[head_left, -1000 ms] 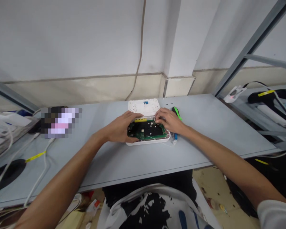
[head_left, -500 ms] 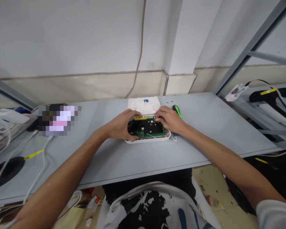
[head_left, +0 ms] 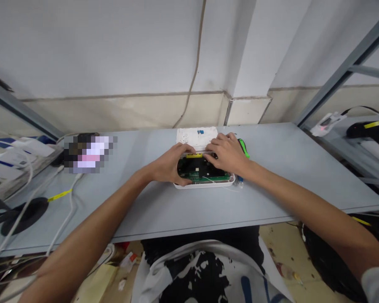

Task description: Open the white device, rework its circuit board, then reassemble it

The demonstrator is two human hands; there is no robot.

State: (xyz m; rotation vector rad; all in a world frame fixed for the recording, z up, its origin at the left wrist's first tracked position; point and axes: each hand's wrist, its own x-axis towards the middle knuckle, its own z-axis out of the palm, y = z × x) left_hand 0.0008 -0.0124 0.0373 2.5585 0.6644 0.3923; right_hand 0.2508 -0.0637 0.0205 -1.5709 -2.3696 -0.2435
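Observation:
An open white plastic casing (head_left: 205,185), router-like, lies on the table with a green circuit board (head_left: 216,179) inside. A black plate (head_left: 211,169) covers much of the board, and a yellow port block (head_left: 194,156) sits along its rear edge. My left hand (head_left: 169,163) clasps the casing's left end, thumb at the front and fingers at the back. Bent over the rear edge, right of the yellow block, my right hand (head_left: 229,153) has thumb and fingers closed around that edge; its exact contact is partly hidden. A thin white wire (head_left: 205,179) crosses the board's front.
Behind the casing lies a white cover (head_left: 196,136) with a blue piece on it. A green-and-black-handled tool (head_left: 244,148) is partly behind my right hand. At left are a blurred-out phone (head_left: 93,153), white cables (head_left: 68,214) and white adapters (head_left: 19,158). Metal shelf posts (head_left: 337,75) stand at both sides.
My right hand has shifted left along the casing's rear edge, towards the yellow port block. The left hand keeps its hold on the left end. The whole view has turned slightly left.

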